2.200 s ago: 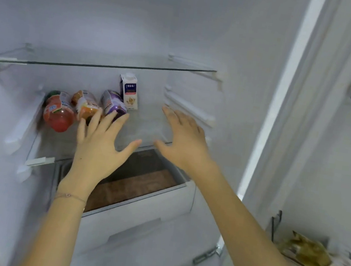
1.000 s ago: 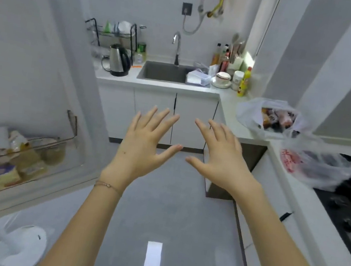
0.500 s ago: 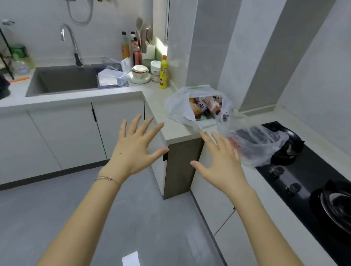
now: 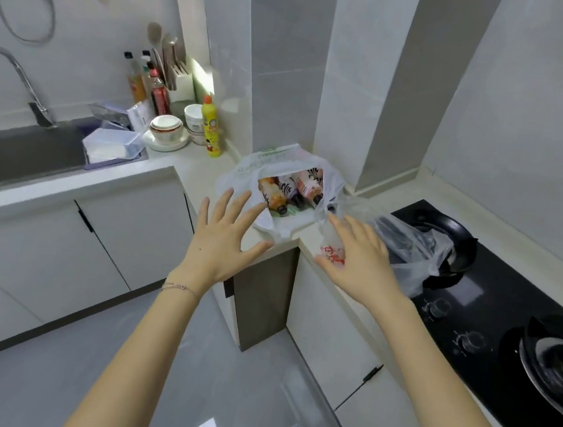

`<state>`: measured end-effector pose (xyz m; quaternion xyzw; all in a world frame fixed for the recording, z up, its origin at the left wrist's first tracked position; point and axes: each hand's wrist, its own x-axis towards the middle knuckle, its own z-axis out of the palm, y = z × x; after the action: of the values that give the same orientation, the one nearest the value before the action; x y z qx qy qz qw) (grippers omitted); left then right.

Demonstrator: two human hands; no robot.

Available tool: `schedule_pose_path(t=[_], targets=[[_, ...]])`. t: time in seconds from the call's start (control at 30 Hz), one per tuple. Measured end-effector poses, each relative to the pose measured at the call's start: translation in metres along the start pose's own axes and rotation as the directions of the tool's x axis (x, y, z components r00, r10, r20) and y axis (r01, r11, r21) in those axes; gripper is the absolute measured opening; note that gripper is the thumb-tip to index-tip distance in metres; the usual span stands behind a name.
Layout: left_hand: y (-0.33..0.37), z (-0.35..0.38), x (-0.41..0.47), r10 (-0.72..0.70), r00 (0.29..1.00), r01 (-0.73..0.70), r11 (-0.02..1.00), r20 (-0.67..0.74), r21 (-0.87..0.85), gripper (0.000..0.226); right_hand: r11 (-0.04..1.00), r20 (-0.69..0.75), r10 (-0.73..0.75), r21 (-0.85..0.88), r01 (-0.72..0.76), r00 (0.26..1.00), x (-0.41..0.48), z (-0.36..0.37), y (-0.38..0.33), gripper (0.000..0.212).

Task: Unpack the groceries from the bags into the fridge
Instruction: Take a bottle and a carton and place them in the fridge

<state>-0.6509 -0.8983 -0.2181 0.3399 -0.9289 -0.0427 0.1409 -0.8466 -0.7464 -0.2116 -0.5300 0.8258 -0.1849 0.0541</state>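
left hand, right hand both empty, fingers spread; bottles left in bag at counter corner, unpacking unfinished

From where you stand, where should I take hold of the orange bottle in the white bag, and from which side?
The orange bottle lies in the white bag with its dark cap toward you; the bag walls it in at left and behind. So probably grip its body just behind the cap, coming from the front through the open mouth. The open left hand is nearest.
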Motion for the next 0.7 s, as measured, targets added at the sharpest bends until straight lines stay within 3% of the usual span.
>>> schedule_pose_path(t=[0.53, 0.7], targets=[[0.001, 0.088, 0.207, -0.025, 0.992, 0.019, 0.999, 0.123, 0.051, 0.089, 0.995, 0.154, -0.088, 0.052, 0.081, 0.984, 0.212, 0.03, 0.083, 0.073], [-0.016, 0.128, 0.25, 0.03, 0.971, -0.064, 0.988, 0.239, 0.138, 0.094, 0.996, 0.194, -0.081, 0.06, 0.071, 0.978, 0.26, 0.059, 0.094, 0.074]])
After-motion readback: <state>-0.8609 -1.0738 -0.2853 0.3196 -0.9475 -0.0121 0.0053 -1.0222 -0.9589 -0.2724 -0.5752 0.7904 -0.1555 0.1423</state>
